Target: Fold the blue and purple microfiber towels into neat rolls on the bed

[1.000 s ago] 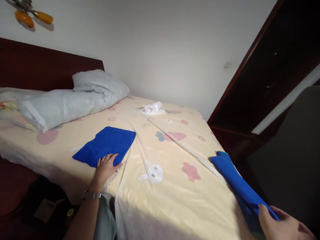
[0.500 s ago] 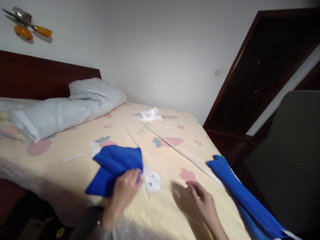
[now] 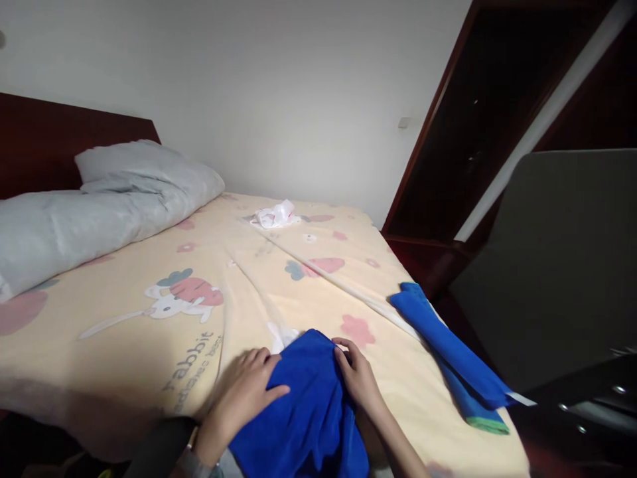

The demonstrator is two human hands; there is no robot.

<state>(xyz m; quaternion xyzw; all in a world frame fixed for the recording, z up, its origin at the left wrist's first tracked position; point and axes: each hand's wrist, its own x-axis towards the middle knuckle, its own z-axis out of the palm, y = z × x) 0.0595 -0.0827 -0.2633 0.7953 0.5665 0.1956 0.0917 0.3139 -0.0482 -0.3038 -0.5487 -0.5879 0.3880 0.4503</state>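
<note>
A blue cloth [image 3: 308,398] lies at the near edge of the bed, its far end narrowing to a blunt tip and its near part hanging in folds toward me. My left hand [image 3: 251,392] rests along its left side, thumb stretched over the fabric and fingers spread, not wrapped round it. At the cloth's upper right edge, my right hand [image 3: 355,375] pinches the fabric between thumb and curled fingers. Further right, a folded blue cloth with green edging [image 3: 448,352] lies along the bed's side, a white tag at its near end.
The bed [image 3: 288,292] has a cream sheet printed with rabbits and carrots. A grey quilt [image 3: 124,206] lies by the dark headboard [image 3: 64,143]. A crumpled white plastic bag [image 3: 276,216] sits toward the far side. A dark grey panel [image 3: 557,265] stands at the right, before a dark door [image 3: 478,119].
The blue cloth has come right and nearer to me and is more spread out. My left hand has loosened from its grip, and my right hand has taken the cloth's edge. The view has shifted.
</note>
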